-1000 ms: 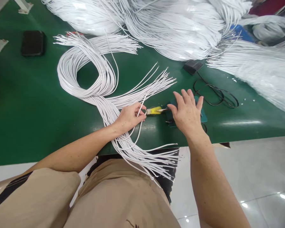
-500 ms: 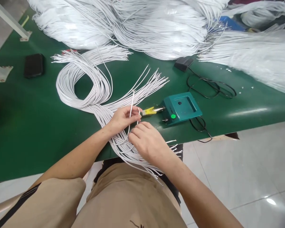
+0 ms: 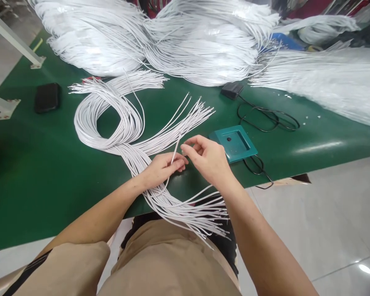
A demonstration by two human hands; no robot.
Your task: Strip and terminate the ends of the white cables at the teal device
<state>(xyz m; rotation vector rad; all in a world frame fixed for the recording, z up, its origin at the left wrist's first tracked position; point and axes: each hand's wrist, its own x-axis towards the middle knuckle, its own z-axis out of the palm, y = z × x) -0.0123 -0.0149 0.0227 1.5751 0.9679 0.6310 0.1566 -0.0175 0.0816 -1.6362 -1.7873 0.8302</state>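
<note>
My left hand (image 3: 165,169) is closed on a white cable (image 3: 175,149), whose upper end rises above the fingers. Just to its right, my right hand (image 3: 207,158) is curled with thumb and forefinger brought together; whatever lies at their tips is too small to name. Beneath my left wrist runs a coiled bundle of white cables (image 3: 130,158), its loose ends fanning toward the table's front edge and to the upper right. Behind my right hand sits a teal device (image 3: 239,153) with a recessed top, its left side hidden.
Large heaps of white cables (image 3: 200,53) cover the back of the green table (image 3: 80,197). A black adapter (image 3: 232,90) with a looped cord lies behind the device. A black box (image 3: 47,98) sits at left near a metal stand (image 3: 6,107).
My right hand has moved up and right from below my left hand, now covering the device's yellow-tipped front. The left hand still holds the cable. The view has shifted slightly.
</note>
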